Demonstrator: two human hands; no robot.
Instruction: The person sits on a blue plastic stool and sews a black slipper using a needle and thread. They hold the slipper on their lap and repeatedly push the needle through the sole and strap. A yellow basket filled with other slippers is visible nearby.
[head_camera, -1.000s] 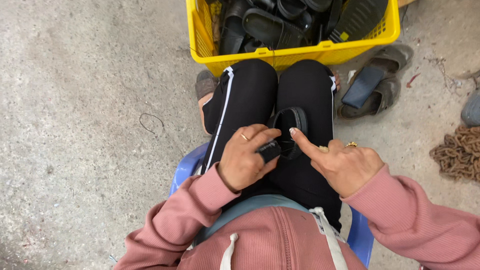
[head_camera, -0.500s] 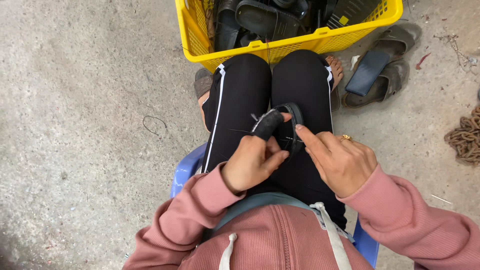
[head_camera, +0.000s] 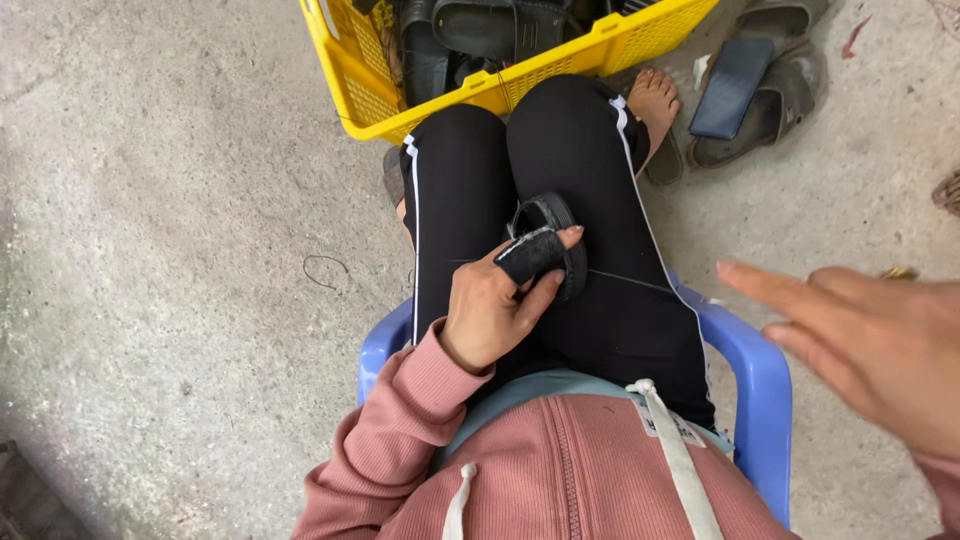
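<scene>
Black rubber strap piece (head_camera: 548, 240) sits pinched in your left hand (head_camera: 492, 305), a thread (head_camera: 630, 282) running rightward from that grip; your right hand (head_camera: 870, 335) hovers apart, fingers spread.

Black rubber strap (head_camera: 548, 248), curved loop, on lap, pinched; thin thread (head_camera: 630, 282) stretched taut rightward

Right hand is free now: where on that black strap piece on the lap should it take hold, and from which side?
Probably the curved outer edge of the black strap piece, coming from the person's right. The left hand already pinches the near end with its wrapped forefinger, and a taut thread runs off to the right, so come in above the thread. The right hand is open, away from it.
</scene>
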